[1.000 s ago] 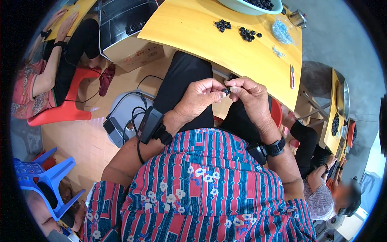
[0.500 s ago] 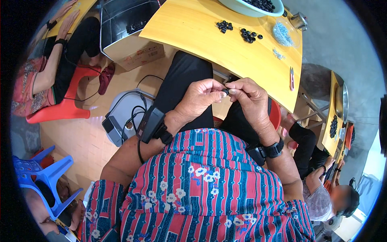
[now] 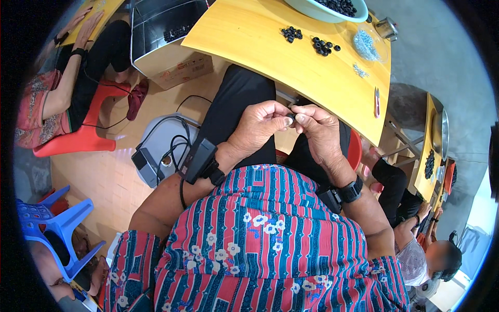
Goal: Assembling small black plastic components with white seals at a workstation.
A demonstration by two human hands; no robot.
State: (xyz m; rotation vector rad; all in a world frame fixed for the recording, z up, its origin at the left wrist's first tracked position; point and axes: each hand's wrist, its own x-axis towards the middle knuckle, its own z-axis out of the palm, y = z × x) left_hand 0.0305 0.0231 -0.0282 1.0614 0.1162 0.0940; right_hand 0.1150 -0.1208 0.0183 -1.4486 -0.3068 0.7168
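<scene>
In front of my body, over my lap and close to the table's near edge, my left hand (image 3: 257, 126) and my right hand (image 3: 320, 131) meet fingertip to fingertip. A small black round part (image 3: 291, 117) is pinched between them, mostly covered by the thumbs and forefingers. Whether a smaller piece is also in the fingers cannot be seen. Similar black parts lie on the yellow table (image 3: 249, 39) in two groups, a left pile (image 3: 291, 34) and a right pile (image 3: 322, 47). A clear tub (image 3: 385, 53) of small silvery pieces (image 3: 366, 44) stands near the right edge, with a few loose pieces (image 3: 359, 70) before it.
A pale green bowl (image 3: 312, 14) of black parts sits at the far edge, beside a metal cup (image 3: 386, 28). Red-handled snips (image 3: 377, 102) lie at the right. A lined carton (image 3: 176, 70) and a stool with cables (image 3: 156, 132) are on my left. Other people sit on both sides.
My hands stay joined at the black part, with only a slight shift of the right fingers and wrist. The whole view has moved very slightly.
</scene>
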